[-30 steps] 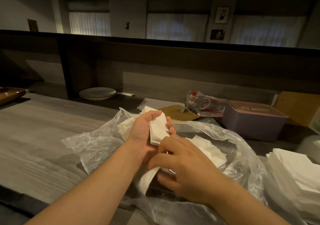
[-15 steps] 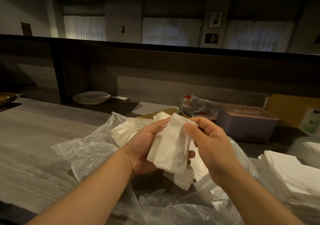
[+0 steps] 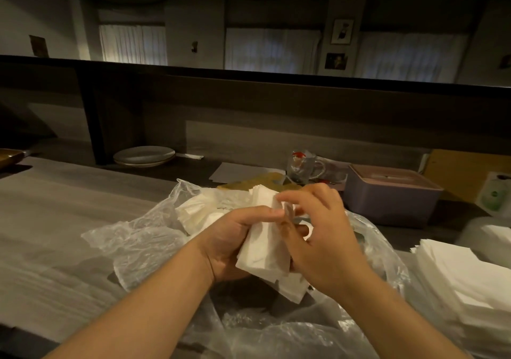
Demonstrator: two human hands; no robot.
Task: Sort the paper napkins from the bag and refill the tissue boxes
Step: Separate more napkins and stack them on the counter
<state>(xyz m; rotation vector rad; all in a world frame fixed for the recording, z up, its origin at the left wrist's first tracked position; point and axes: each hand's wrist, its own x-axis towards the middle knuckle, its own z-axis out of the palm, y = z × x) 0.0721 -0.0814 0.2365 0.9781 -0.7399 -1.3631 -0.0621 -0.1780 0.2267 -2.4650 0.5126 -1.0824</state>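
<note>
Holding: our left hand [image 3: 229, 243] has its fingers and thumb curled round a small bundle of napkins [image 3: 265, 250], which it grips from the left side and from below.
Right hand: our right hand [image 3: 318, 237] is at the right edge of the same bundle; its fingers [image 3: 293, 196] are bent and seem to pinch or pick at the top sheets, but we cannot tell exactly how many sheets they have.
Position of the bundle: it is lifted, between both hands, above the open plastic bag [image 3: 154, 237].
How the napkins handle: we judge them very light, soft and thin. They bend easily, and the sheets slide on each other, so a loose grip can let the bundle fan out.
Where to hold: we think the best is a flat pinch across the whole thickness near one edge, with the other hand squaring the free edges.
Bag: thin, crumpled and clear; more napkins [image 3: 199, 212] lie inside it, behind our left hand.
Sorted pile: a stack of flat napkins [image 3: 464, 284] lies on the counter [image 3: 55, 220] to the right, near the bag.
Tissue box: a box with a lid [image 3: 392, 192] stands behind our right hand, well apart from the bundle.
</note>
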